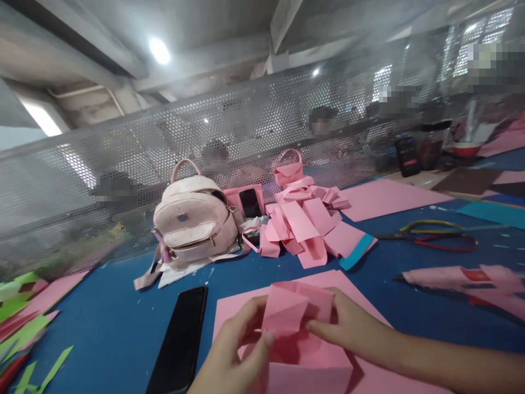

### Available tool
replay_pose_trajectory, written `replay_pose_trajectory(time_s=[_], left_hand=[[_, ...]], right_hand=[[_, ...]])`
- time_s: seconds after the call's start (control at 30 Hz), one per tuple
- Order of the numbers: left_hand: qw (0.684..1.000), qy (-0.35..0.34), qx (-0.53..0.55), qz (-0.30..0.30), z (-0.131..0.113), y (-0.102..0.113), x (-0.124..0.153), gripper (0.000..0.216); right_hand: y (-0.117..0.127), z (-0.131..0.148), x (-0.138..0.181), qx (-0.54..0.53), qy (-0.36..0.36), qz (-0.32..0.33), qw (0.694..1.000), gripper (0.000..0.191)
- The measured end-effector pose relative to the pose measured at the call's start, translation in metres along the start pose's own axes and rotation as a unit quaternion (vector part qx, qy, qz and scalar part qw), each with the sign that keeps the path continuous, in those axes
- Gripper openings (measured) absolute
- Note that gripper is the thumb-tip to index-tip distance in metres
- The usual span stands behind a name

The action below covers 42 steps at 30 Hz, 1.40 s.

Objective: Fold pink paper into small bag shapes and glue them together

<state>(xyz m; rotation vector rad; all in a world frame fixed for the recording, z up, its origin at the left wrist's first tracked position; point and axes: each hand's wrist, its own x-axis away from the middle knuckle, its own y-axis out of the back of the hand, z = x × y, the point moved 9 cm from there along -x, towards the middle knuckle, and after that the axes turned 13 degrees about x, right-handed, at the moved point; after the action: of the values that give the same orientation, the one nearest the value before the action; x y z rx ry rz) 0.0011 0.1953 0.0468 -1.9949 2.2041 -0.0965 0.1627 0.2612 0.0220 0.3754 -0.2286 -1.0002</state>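
A folded pink paper piece (296, 312) stands over a flat pink sheet (361, 377) on the blue table (106, 323). My left hand (233, 355) pinches its left side, thumb pressed to the fold. From the right, my right hand (348, 328) grips the piece with fingers closed on its right edge. Both hands hold the same piece near the table's front edge.
A black phone (178, 342) lies left of my hands. Behind stand a pink backpack (192, 221), a pile of folded pink paper pieces (305, 219), scissors (435, 235) and a pink sheet (385, 197). Green and pink scraps (24, 323) lie far left. A perforated metal screen (246, 126) backs the table.
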Motion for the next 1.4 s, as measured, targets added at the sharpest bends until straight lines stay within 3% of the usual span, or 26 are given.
replay_pose_trajectory(time_s=[0.2,0.3,0.43,0.57,0.63,0.67,0.73,0.8,0.87,0.93,1.03,1.1,1.17,1.23,1.3,1.4], left_hand=[[0.989,0.104,0.087,0.061,0.008,-0.015,0.002,0.058],[0.978,0.191,0.052,0.062,0.019,-0.015,0.009,0.06],[0.964,0.252,-0.069,0.046,0.027,-0.007,0.015,0.054],[0.95,0.278,-0.094,0.104,0.04,-0.006,0.014,0.061],[0.959,0.231,-0.066,0.147,0.04,-0.007,0.006,0.061],[0.972,0.181,-0.068,0.13,0.036,0.0,-0.001,0.061],[0.992,0.049,-0.104,0.056,0.019,0.019,-0.013,0.054],[0.976,-0.095,-0.192,-0.032,-0.006,0.034,-0.012,0.054],[0.91,-0.228,-0.344,-0.036,-0.026,0.021,0.0,0.061],[0.818,-0.319,-0.479,0.018,-0.028,-0.008,0.013,0.067],[0.71,-0.415,-0.566,0.052,-0.023,-0.038,0.027,0.055],[0.709,-0.41,-0.57,0.071,-0.017,-0.043,0.024,0.044],[0.732,-0.398,-0.547,0.075,-0.015,-0.039,0.018,0.033],[0.751,-0.386,-0.53,0.077,-0.014,-0.03,0.011,0.026],[0.764,-0.382,-0.517,0.063,-0.015,-0.018,0.006,0.025],[0.773,-0.398,-0.489,0.062,-0.021,-0.006,0.004,0.025]], right_hand=[[-0.007,0.039,0.003,0.086,0.067,0.098,0.989,0.003],[-0.009,0.036,0.003,0.105,0.047,0.123,0.986,0.011],[-0.021,0.033,0.009,0.097,0.063,0.185,0.976,0.009],[-0.032,0.034,0.017,0.083,0.095,0.243,0.962,0.029],[-0.03,0.03,0.014,0.068,0.088,0.237,0.965,0.036],[-0.027,0.028,0.011,0.063,0.086,0.215,0.971,0.039],[-0.015,0.023,0.001,0.052,0.088,0.141,0.985,0.046],[-0.004,0.012,-0.009,0.018,0.064,0.066,0.996,0.06],[-0.004,-0.007,-0.013,-0.035,0.002,0.037,0.999,0.078],[-0.013,-0.018,-0.011,-0.075,-0.032,0.052,0.995,0.086],[-0.032,-0.01,0.001,-0.08,0.013,0.12,0.989,0.076],[-0.04,0.001,0.01,-0.041,0.062,0.173,0.982,0.057],[-0.037,0.011,0.012,0.02,0.114,0.176,0.978,0.033],[-0.022,0.016,0.005,0.08,0.153,0.116,0.978,0.014],[-0.001,0.015,-0.004,0.135,0.166,0.024,0.977,0.01],[0.02,0.016,-0.008,0.249,0.209,-0.095,0.941,0.028]])
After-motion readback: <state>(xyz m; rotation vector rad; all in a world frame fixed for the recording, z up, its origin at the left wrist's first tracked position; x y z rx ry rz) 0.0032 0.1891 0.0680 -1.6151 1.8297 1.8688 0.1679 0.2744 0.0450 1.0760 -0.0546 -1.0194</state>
